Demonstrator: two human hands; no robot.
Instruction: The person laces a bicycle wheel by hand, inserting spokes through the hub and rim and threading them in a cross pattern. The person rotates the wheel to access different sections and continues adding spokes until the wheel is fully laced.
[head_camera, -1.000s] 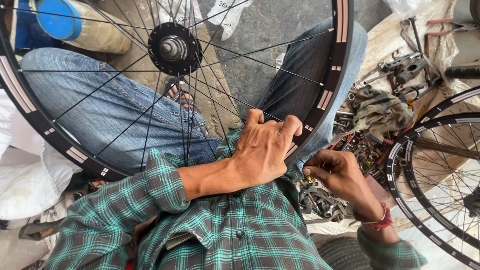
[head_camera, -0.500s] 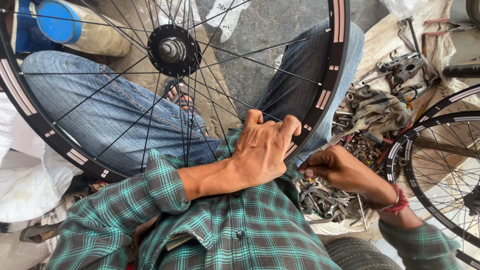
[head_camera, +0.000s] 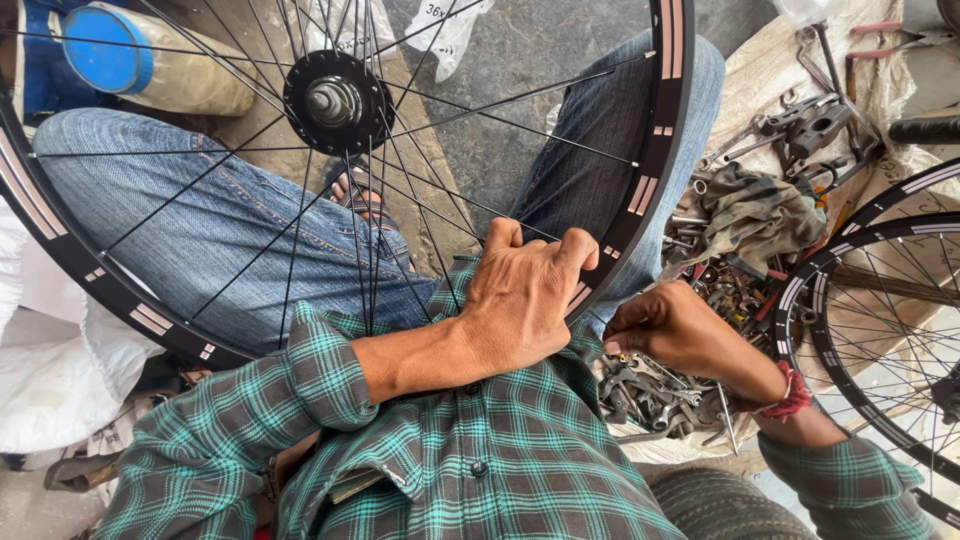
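Note:
A black bicycle wheel rim (head_camera: 655, 170) with thin spokes and a black hub (head_camera: 335, 100) rests across my lap over blue jeans. My left hand (head_camera: 525, 300) grips the rim's near edge, fingers curled over it. Just outside the rim, my right hand (head_camera: 680, 330) has its fingers pinched together at the rim's edge, over a pile of metal tools (head_camera: 650, 390). What the fingers pinch is too small to make out. A red thread band circles my right wrist.
A second wheel (head_camera: 870, 330) lies at the right. Wrenches, bike parts and a camouflage rag (head_camera: 755, 215) lie on cloth at the upper right. A blue-capped container (head_camera: 150, 60) lies at the top left. White sacking sits at the left.
My right hand has moved up and left, from the tool pile to the rim's edge. The left hand keeps its grip on the rim.

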